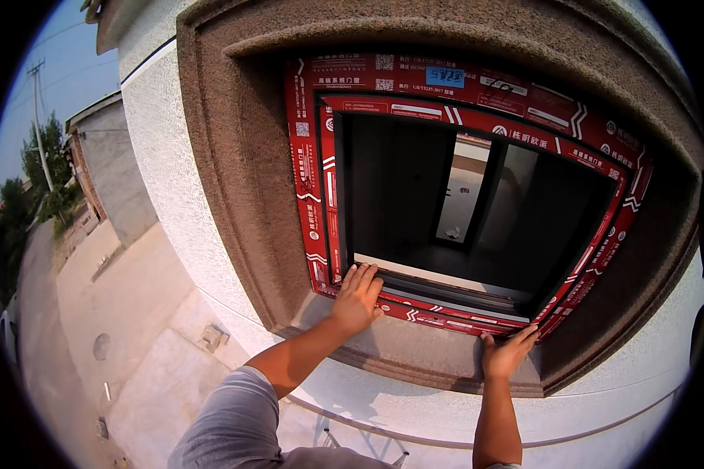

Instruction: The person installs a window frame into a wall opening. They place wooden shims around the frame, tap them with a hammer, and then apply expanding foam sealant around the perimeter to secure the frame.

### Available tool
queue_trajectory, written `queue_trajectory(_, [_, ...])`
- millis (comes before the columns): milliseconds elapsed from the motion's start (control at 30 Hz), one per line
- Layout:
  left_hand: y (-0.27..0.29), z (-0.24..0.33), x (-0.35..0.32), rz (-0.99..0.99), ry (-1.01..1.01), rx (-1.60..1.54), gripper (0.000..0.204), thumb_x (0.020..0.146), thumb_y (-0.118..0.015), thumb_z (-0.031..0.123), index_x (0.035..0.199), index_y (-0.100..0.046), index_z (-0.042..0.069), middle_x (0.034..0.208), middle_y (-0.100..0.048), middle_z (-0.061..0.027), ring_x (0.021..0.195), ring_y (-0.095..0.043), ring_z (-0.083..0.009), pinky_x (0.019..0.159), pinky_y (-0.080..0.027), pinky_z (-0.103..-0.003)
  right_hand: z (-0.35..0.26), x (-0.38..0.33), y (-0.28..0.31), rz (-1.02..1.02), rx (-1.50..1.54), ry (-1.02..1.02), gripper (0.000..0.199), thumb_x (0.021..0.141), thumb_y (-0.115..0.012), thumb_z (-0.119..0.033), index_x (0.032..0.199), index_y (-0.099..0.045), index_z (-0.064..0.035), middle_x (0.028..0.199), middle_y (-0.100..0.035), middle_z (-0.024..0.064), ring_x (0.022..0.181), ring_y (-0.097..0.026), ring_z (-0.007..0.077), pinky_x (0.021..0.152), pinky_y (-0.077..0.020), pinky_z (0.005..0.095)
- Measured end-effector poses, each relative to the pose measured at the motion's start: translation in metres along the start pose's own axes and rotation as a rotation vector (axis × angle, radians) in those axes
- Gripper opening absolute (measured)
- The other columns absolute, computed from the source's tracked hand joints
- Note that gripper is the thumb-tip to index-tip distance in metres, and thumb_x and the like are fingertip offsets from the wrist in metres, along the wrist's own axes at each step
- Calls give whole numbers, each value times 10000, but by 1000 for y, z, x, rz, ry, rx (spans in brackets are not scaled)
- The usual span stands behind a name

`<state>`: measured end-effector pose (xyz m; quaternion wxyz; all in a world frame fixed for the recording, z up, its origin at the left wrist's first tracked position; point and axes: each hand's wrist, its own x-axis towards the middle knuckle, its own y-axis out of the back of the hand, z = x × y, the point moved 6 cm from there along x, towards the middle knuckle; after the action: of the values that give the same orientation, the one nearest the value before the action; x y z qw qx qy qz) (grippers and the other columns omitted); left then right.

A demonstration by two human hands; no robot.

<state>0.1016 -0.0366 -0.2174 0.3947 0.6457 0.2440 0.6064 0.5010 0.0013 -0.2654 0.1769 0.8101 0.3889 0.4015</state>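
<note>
A dark window frame [414,316] covered in red printed protective film sits in a brown textured wall opening. At its lower left corner, my left hand [357,301] grips the bottom rail, fingers over it and thumb lower on the front. My right hand [508,356] rests against the lower right corner, its fingers stretched along the red film and its thumb apart. A small blue label [445,76] is stuck on the top rail. Through the frame, a dark interior and a pale door-like panel [465,191] show.
A brown sill [438,361] juts out under the frame, and thick brown moulding [235,156] surrounds the opening. White textured wall [168,133] lies outside it. Far below are concrete ground [160,273] and metal legs [368,445] close to the wall. A grey building [121,168] stands at left.
</note>
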Motion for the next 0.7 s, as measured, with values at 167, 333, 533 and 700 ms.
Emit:
queue_trajectory(167, [-2,6,8,-74,60,100,772,777,-927,354,1361,-559,7,1625,-461,-230,1571,-368,-415,1333,-229,-570,2,1,0,15,-17,11,1425,708,-1021,-316,1713,-86,64,1710,-184,433,1582,-262,573,1327,-242,565])
queue_trajectory(333, [-1,12,23,-204,78,193,596,859,-808,243,1332,-572,-33,1590,-494,-280,1548,-402,-450,1306,-267,-583,-2,2,2,17,-39,7,1421,705,-1023,-327,1712,-99,63,1701,-215,432,1576,-277,570,1324,-254,565])
queue_trajectory(533, [-18,3,24,-159,57,291,743,785,-895,324,1317,-540,-53,1584,-482,-351,1523,-433,-507,1284,-316,-608,-4,2,2,7,-48,-1,1410,710,-1017,-329,1711,-106,64,1699,-222,433,1576,-279,568,1324,-258,565])
queue_trajectory(700, [-28,10,37,-259,98,356,569,873,-799,222,1308,-561,-58,1552,-502,-418,1476,-491,-564,1225,-401,-633,-1,4,1,-10,-54,-13,1411,707,-1018,-366,1706,-124,71,1696,-227,434,1577,-278,564,1320,-268,563])
